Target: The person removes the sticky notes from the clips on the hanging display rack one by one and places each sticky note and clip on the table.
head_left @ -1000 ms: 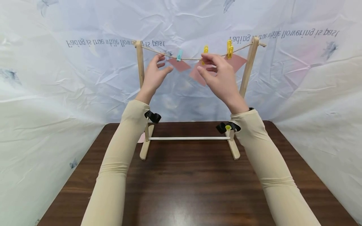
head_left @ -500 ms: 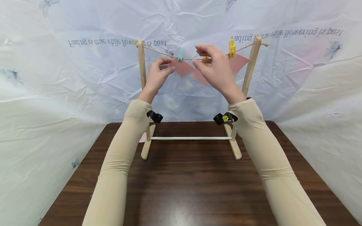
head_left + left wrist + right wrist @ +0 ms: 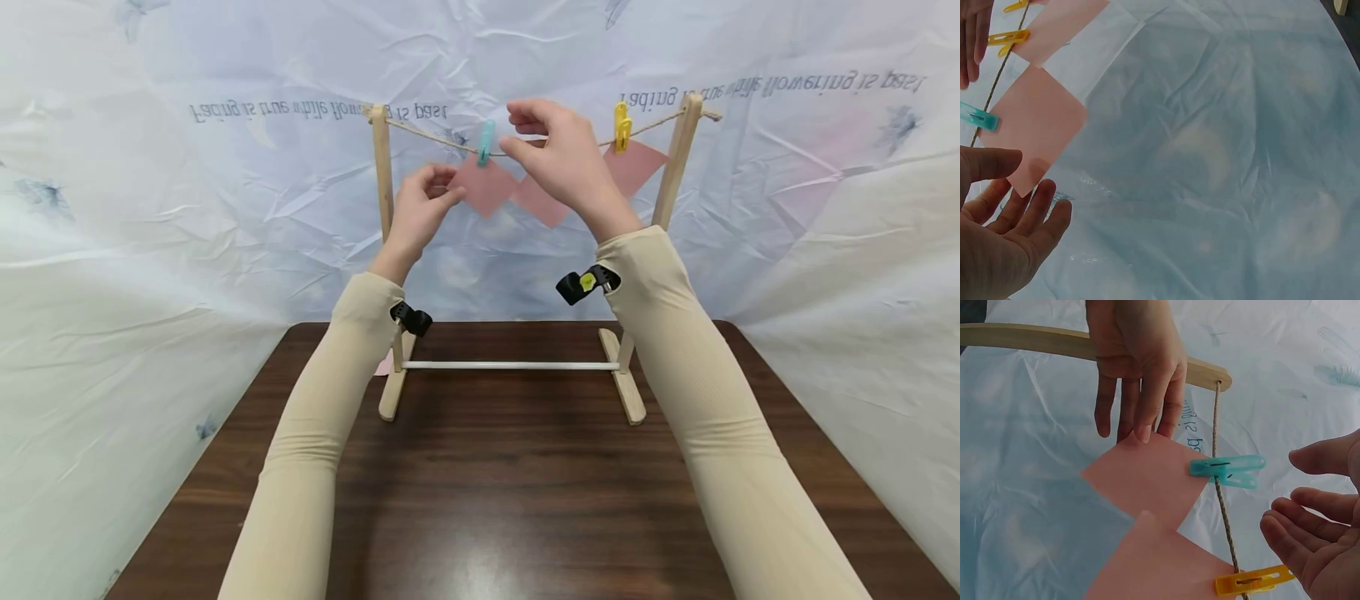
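Note:
A pink square of paper hangs by one corner from a twine line, under a light blue clothespin. My left hand has its thumb in front of the paper's left corner and its fingers behind, pinching it lightly. Just right of the blue clothespin, my right hand is held up with fingers and thumb apart and nothing between them. A second pink square hangs partly behind that hand, on a yellow clothespin that the hand hides in the head view.
A third pink square hangs at the right under yellow clothespins. Wooden posts hold the line, joined low by a white rod. Pink paper lies by the left foot on the dark table. Printed sheeting surrounds it.
The left hand has come down with the paper's left corner, and the paper now hangs more face-on. The right hand has moved left and up, closer to the blue clothespin.

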### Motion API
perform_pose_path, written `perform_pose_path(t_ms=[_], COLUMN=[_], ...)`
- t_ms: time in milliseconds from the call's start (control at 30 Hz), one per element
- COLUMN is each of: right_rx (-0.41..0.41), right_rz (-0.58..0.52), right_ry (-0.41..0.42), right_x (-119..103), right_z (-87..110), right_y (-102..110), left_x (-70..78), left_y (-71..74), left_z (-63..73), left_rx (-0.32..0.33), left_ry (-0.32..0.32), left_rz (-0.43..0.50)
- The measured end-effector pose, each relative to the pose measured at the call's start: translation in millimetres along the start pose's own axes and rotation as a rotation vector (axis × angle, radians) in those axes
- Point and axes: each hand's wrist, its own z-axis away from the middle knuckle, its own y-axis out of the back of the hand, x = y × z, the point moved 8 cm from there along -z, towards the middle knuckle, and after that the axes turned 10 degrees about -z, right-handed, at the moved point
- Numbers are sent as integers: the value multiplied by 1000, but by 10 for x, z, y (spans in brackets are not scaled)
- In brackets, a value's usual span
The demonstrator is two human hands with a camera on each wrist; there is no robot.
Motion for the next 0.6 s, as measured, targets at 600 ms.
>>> perform_pose_path(t_ms=[600], right_rx=[-105], right_rz=[70], right_ry=[-167], right_x=[108], right_z=[-253], right_y=[-245], left_x=[-38], left_y=[33], left_z=[158], left_rx=[17], left_ry=[-52], left_rz=[17])
